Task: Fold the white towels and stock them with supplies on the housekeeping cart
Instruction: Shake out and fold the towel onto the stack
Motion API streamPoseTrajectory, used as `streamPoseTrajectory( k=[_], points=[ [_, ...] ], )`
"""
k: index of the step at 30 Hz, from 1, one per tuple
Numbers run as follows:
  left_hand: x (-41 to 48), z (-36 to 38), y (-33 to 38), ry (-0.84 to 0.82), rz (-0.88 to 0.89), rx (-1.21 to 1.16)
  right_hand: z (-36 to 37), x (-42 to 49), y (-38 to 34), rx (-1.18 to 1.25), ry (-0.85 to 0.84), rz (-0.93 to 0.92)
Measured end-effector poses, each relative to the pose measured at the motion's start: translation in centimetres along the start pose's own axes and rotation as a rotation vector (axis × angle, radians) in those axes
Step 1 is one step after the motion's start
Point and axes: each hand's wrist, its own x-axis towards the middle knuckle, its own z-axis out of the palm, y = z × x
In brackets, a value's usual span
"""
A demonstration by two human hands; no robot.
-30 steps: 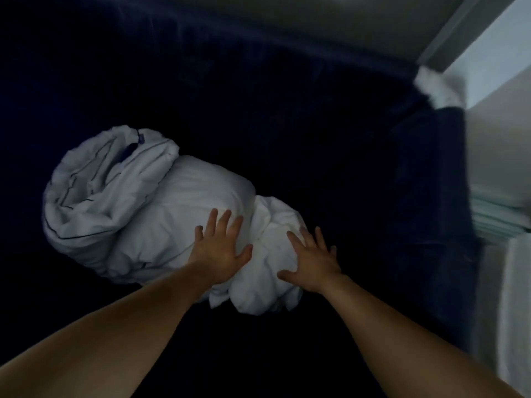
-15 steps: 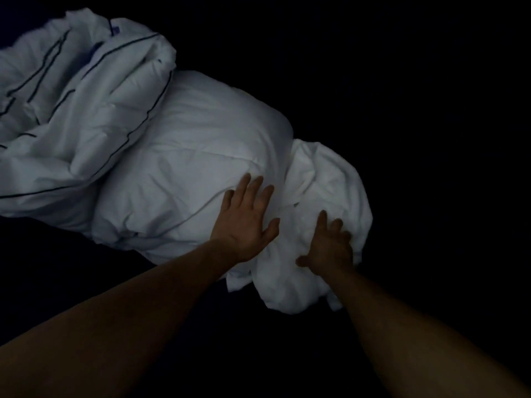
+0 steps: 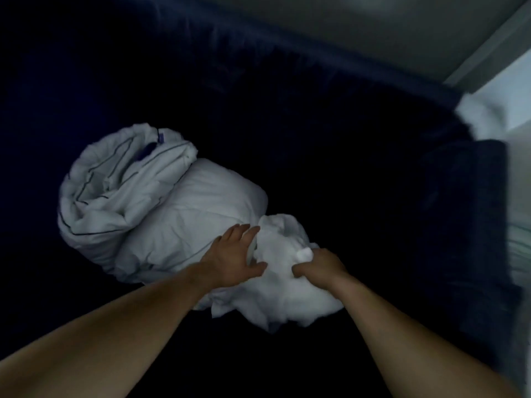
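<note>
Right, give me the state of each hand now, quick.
Left hand: open, fingers straight, resting where the pillow meets the crumpled white towel.
Right hand: fingers curled, gripping the crumpled white towel.

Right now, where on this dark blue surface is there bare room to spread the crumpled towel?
Bare dark surface lies right of the crumpled towel, up to the dark cushion, and behind the pillow. Crowded at left: rolled duvet against pillow. Right hand grips the towel.
</note>
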Motion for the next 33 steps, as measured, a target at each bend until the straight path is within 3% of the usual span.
streamPoseTrajectory(
  k=[3,9,19,26,30,33],
  points=[
    [-2.8,-4.6,3.6,-0.037,0.074,-0.081,-3.2,-5.8,-2.5,0.076,0.083,-0.018],
    [-9.1,-9.5,13.0,-0.012,0.148,0.024,-8.7,-17.4,-5.5,0.235,0.191,-0.222],
    [-23.2,-15.2,31.9,0.624,0.316,-0.027,-19.8,-40.0,-2.4,0.745,0.289,-0.585],
    [-30.4,-20.9,45.8,0.798,0.498,0.069,-26.3,-55.1,3.3,1.025,0.451,-0.819],
    [-33.5,-21.5,53.4,0.852,0.635,0.102,-28.8,-61.7,7.5,1.103,0.579,-0.864],
    [-34.8,-21.2,57.4,0.900,0.600,0.139,-30.3,-65.0,10.2,1.116,0.676,-0.890]
  ],
)
